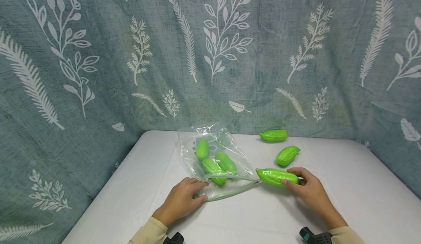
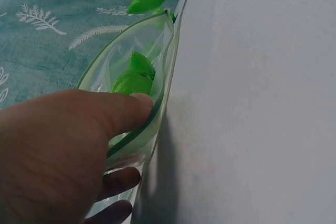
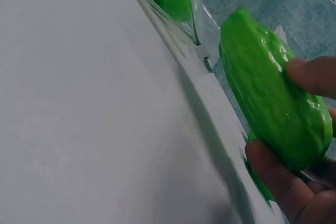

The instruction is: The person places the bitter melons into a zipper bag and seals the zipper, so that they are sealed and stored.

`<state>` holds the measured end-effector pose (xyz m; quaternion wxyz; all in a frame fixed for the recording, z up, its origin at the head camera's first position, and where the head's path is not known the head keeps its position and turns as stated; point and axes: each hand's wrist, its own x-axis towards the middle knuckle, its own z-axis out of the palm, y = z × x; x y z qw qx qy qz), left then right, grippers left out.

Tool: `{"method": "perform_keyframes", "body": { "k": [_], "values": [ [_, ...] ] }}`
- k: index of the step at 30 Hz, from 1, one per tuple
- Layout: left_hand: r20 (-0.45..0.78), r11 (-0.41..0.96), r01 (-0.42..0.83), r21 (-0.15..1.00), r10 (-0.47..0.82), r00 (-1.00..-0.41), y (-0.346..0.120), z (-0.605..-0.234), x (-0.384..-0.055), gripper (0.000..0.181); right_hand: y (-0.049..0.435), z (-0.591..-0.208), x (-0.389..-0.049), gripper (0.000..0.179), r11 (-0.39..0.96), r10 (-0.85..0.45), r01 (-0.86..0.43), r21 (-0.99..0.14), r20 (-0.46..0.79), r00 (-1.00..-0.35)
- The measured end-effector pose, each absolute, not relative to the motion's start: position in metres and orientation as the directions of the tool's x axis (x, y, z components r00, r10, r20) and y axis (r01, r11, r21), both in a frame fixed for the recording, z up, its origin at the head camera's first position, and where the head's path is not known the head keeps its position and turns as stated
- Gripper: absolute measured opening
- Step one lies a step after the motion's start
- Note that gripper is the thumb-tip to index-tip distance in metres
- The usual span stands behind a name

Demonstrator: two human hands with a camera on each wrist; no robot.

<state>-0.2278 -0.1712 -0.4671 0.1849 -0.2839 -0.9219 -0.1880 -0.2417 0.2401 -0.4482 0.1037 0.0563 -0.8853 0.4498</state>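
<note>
A clear zip bag (image 1: 215, 136) with a green zip strip lies on the table, its mouth spread toward me. Several glossy green bitter gourds (image 1: 225, 163) are inside it. At the left end of the mouth, my left hand (image 1: 184, 197) pinches the bag's edge; in the left wrist view the thumb (image 2: 123, 111) lies over the zip strip. My right hand (image 1: 307, 187) grips another bitter gourd (image 3: 273, 93) by its blunt end, between thumb and fingers. That gourd is held just right of the bag's right corner, its pointed tip turned to the bag.
Two more bitter gourds lie at the back right of the white table (image 1: 246, 218): one near the far edge (image 1: 273, 135), the other gourd (image 1: 287, 155) closer. A blue-green curtain (image 1: 243, 90) with white leaf prints hangs behind the table and along both sides.
</note>
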Motion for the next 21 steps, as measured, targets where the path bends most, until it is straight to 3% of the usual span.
{"method": "perform_keyframes", "body": {
  "k": [9, 15, 21],
  "values": [
    [0.442, 0.776, 0.586, 0.234, 0.452, -0.775, -0.171, -0.466, -0.228, 0.038, 0.23, -0.447, -0.238, 0.051, 0.519, -0.071, -0.25, -0.818, 0.25, -0.966],
    [0.441, 0.774, 0.588, 0.236, 0.454, -0.774, -0.171, -0.467, -0.228, 0.038, 0.224, -0.445, -0.233, 0.053, 0.564, -0.105, -0.251, -0.787, 0.233, -0.967],
    [0.446, 0.77, 0.59, 0.243, 0.451, -0.773, -0.171, -0.467, -0.228, 0.038, 0.216, -0.447, -0.23, 0.045, 0.551, -0.158, -0.341, -0.762, 0.306, -0.939]
  ]
}}
